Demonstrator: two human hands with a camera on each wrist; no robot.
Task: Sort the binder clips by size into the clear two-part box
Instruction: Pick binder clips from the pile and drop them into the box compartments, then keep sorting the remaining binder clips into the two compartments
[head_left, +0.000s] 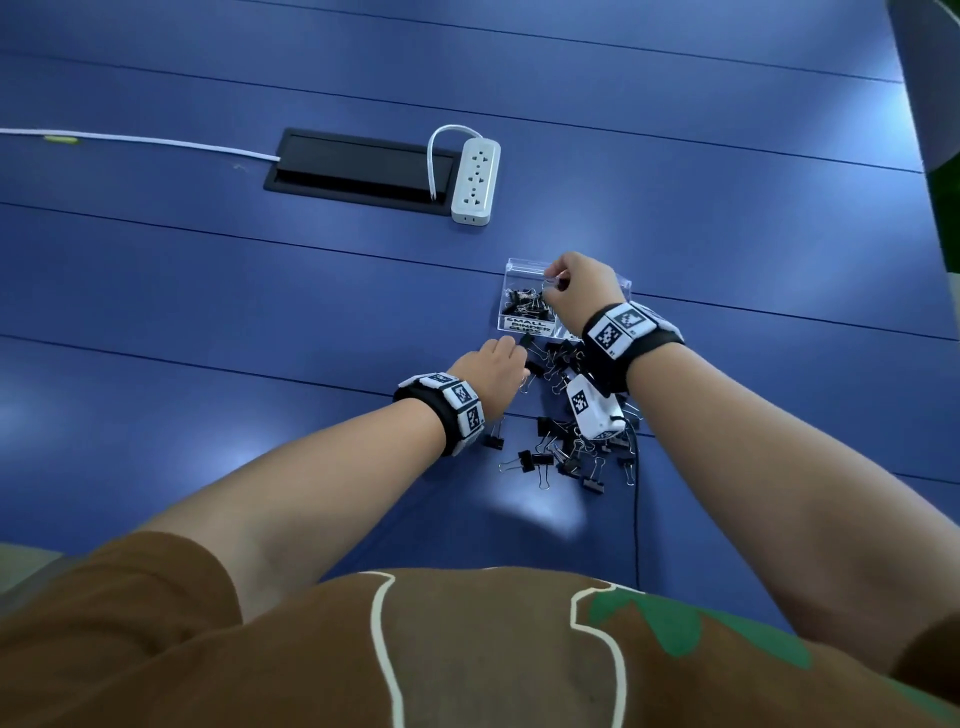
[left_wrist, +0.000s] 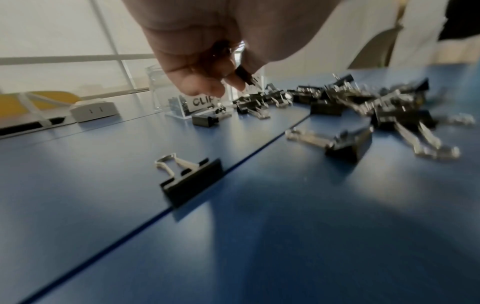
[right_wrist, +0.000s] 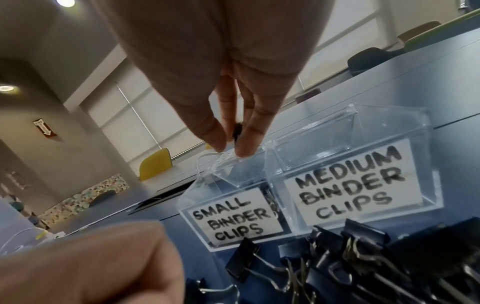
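Note:
The clear two-part box (head_left: 514, 270) stands on the blue table. Its left part, labelled SMALL BINDER CLIPS (right_wrist: 233, 218), holds several small black clips (head_left: 524, 302). The right part, labelled MEDIUM BINDER CLIPS (right_wrist: 348, 185), shows no clips inside. My right hand (right_wrist: 231, 148) hovers over the small part and pinches a small black clip (right_wrist: 237, 131). My left hand (left_wrist: 228, 86) is just in front of the box at the left edge of the loose clip pile (head_left: 566, 447) and pinches a black clip (left_wrist: 244, 75). One clip (left_wrist: 192, 183) lies apart from the pile.
A white power strip (head_left: 475, 182) lies beside a black cable hatch (head_left: 358, 169) at the back of the table, with a white cord (head_left: 130, 137) running left. A thin black wire (head_left: 636, 519) runs from the pile toward me.

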